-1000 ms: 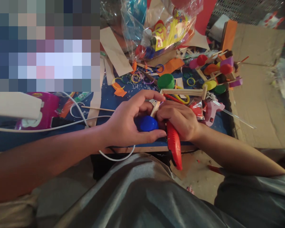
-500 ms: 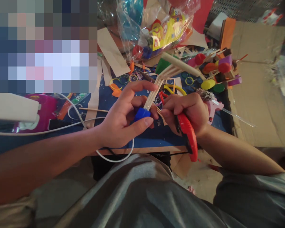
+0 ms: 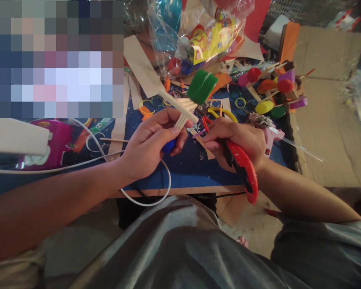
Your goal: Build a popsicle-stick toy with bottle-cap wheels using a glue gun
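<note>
Blue table [image 3: 198,176], cluttered toward its far edge; barer strip along the near edge. Brown cardboard sheet [image 3: 325,108] beyond the right edge. Clear plastic bag [image 3: 215,40] with printed packaging at the far edge. Left hand [image 3: 152,146]: thumb and fingers closed on the stick frame. Right hand [image 3: 237,140]: fist wrapped round a red-and-black tool [image 3: 246,168]; handle end projects over the table's near edge in this view, working end not discernible. Stick frame [image 3: 178,106]: raised and tilted between the hands, nearer the left, its upper part beyond the left fingertips, apart from the right hand. Pink glue gun [image 3: 271,140] near the right edge, just past the right hand. Green cap [image 3: 202,86] at the frame's far end. Blue cap [image 3: 168,147] under the left thumb, partly hidden by fingers.
</note>
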Action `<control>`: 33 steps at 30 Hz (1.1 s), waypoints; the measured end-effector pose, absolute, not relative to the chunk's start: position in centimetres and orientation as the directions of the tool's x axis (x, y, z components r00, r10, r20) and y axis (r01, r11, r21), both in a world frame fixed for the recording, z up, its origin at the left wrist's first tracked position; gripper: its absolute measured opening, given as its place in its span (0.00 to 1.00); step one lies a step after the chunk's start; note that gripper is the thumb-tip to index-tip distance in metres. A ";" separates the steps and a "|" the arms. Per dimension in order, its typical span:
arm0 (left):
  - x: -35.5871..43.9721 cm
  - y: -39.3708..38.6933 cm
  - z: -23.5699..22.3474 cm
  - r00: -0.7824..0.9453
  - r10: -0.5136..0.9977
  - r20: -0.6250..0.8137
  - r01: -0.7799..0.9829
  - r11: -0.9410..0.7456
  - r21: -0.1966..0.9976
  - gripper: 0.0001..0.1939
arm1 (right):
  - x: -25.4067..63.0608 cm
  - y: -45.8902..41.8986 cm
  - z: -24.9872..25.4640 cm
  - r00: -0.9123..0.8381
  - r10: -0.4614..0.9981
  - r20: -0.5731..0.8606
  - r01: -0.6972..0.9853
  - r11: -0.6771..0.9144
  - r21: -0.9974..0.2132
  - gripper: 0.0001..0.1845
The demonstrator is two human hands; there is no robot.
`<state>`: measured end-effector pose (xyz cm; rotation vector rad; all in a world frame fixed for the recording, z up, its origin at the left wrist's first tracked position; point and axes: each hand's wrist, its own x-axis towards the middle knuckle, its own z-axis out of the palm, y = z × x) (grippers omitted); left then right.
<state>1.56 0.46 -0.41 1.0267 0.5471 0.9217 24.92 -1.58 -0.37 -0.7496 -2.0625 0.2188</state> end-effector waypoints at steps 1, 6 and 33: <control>1.6 0.5 -0.5 0.523 0.852 0.019 -0.393 0.222 0.892 0.06 | 25.0 -1.5 -0.4 -0.412 0.594 0.691 0.418 0.797 -0.436 0.07; 1.6 0.5 -0.6 0.526 0.850 -0.024 -0.403 0.274 0.873 0.04 | 25.1 -1.5 -0.4 -0.433 0.582 0.688 0.369 0.811 -0.453 0.12; 1.2 0.3 -1.0 0.651 0.756 0.070 -0.192 0.075 0.978 0.06 | 24.7 -0.7 -0.7 -0.461 0.642 0.612 0.305 0.763 -0.570 0.21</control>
